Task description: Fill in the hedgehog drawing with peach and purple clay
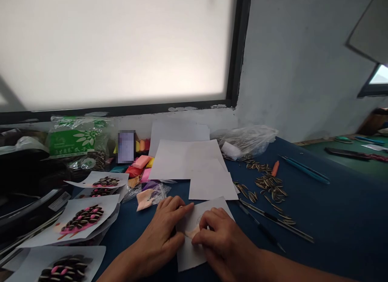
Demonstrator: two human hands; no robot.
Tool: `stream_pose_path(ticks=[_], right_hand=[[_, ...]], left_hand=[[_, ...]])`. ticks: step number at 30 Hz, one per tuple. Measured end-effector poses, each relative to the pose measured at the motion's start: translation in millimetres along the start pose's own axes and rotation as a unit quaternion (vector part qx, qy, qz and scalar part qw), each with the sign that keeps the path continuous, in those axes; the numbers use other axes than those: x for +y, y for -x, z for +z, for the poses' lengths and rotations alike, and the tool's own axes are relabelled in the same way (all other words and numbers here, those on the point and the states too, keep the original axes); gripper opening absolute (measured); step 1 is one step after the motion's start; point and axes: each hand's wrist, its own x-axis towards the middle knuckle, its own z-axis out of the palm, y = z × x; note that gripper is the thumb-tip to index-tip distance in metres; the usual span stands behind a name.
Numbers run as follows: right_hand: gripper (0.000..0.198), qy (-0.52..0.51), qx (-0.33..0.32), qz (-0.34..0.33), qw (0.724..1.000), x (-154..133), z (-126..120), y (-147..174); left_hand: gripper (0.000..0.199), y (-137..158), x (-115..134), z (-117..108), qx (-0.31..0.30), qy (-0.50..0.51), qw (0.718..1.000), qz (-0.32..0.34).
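Nearest the camera, the right hand (222, 235) curls over a small white sheet (212, 209), its fingers bent at a piece of peach clay (191, 233); whether they pinch it or only press it, I cannot tell. At 9 o'clock from it, the left hand (162, 229) lies over the sheet's left edge, fingers extended, thumb and index parted, the thumb tip beside the clay. That clay sits on the sheet between both hands.

Just beyond, at 12 o'clock, lie blank papers (184, 158). At 10 o'clock is an opened peach clay packet (144, 199), with a red packet (132, 171) behind it. Further out at 9 o'clock, seed-covered cards (106, 213) overlap one another.

At 3 o'clock, a silver pen (291, 225) and a dark pen (262, 227) rest on the blue counter (306, 201). At 2 o'clock are scattered striped seeds (273, 185), an orange stick (275, 169) and, further off, a blue tool (306, 170). At 1 o'clock a clear plastic bag (254, 137) lies against the wall (291, 72).
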Motion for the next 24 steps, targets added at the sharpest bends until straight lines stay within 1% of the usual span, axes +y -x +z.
stream_pose_path(ticks=[7, 12, 15, 17, 19, 21, 24], right_hand=[[0.027, 0.011, -0.027, 0.018, 0.999, -0.8, 1.3, -1.2], [0.028, 0.016, -0.035, 0.028, 0.999, 0.5, 3.5, -1.5], [0.026, 0.015, -0.046, 0.030, 0.998, 0.6, 3.2, -1.7], [0.029, 0.005, -0.034, 0.030, 0.999, -0.2, 2.0, -1.3], [0.032, -0.007, -0.004, 0.026, 1.000, -1.5, 0.5, -0.4], [0.034, -0.014, 0.026, 0.020, 0.999, -2.8, -0.9, 0.4], [0.036, -0.025, 0.036, 0.014, 0.999, -4.0, -2.1, 0.7]], left_hand=[[0.052, -0.8, 7.1, -7.9, -0.042, -0.010, 0.999, -0.008], [0.045, -0.1, 7.2, -8.3, -0.044, -0.020, 0.999, -0.005], [0.048, -0.3, 7.3, -8.0, -0.043, -0.026, 0.999, -0.003], [0.054, -1.1, 7.5, -7.9, -0.042, -0.025, 0.999, -0.006], [0.056, -1.5, 7.2, -7.6, -0.040, -0.021, 0.999, -0.009], [0.055, -1.1, 6.2, -7.2, -0.039, -0.017, 0.999, -0.010], [0.053, 1.0, 3.2, -6.4, -0.035, -0.006, 0.999, -0.003]])
